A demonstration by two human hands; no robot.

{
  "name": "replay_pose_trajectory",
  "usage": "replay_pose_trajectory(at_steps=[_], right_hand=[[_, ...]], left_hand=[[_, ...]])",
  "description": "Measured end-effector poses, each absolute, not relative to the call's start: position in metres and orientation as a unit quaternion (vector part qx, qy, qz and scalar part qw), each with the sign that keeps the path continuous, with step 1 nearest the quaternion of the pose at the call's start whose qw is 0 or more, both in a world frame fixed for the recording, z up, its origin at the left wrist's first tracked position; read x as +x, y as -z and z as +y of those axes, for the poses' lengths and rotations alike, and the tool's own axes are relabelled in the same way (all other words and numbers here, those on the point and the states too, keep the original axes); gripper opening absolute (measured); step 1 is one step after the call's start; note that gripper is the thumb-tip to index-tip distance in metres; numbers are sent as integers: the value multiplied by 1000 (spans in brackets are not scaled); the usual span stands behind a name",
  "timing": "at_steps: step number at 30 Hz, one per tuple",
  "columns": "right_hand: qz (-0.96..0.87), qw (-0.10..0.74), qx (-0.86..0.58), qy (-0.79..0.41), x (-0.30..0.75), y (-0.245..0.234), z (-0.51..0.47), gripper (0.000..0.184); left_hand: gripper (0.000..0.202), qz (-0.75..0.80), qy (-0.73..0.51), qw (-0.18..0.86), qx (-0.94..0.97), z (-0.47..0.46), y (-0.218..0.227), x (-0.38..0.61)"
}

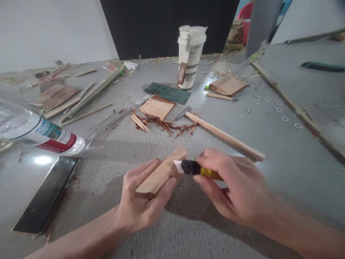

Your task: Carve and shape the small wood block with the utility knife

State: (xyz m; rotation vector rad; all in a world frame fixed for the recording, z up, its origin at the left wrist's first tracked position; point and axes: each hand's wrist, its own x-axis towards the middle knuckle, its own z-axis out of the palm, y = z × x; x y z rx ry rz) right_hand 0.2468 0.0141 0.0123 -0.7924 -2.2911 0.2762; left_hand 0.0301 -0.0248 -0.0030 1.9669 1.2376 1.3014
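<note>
My left hand [142, 201] grips a small flat piece of light wood [161, 172], tilted up and away from me. My right hand [234, 187] holds a yellow and black utility knife [198, 169]; its short blade touches the right edge of the wood piece. Both hands hover just above the grey table [283, 158] near its front edge.
A pile of reddish wood shavings [167, 125] lies ahead with a wood block [157, 108], green sandpaper [168, 92] and a wood-handled chisel [223, 136]. A cup [191, 54] stands behind. A plastic bottle [35, 131] and phone [47, 194] lie left. Washers [269, 108] are scattered right.
</note>
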Motion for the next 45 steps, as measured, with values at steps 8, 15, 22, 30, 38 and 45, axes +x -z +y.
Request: replay_pose_trajectory(at_steps=[8, 15, 22, 30, 38, 45], right_hand=[[-909, 304, -250, -140, 237, -13, 6, 10], [-910, 302, -241, -152, 237, -10, 5, 10], [-914, 291, -227, -168, 238, -6, 4, 10], [-917, 272, -235, -170, 240, -7, 6, 11], [-921, 270, -226, -164, 241, -5, 6, 11], [-921, 275, -223, -162, 240, -8, 5, 11]], left_hand=[[16, 437, -476, 269, 714, -23, 5, 31], [10, 432, -470, 276, 718, -23, 8, 29], [9, 440, -442, 301, 721, -23, 14, 26], [14, 456, -381, 320, 738, -19, 15, 30], [12, 444, -374, 298, 758, -20, 14, 29], [11, 453, -355, 298, 761, -22, 20, 27]])
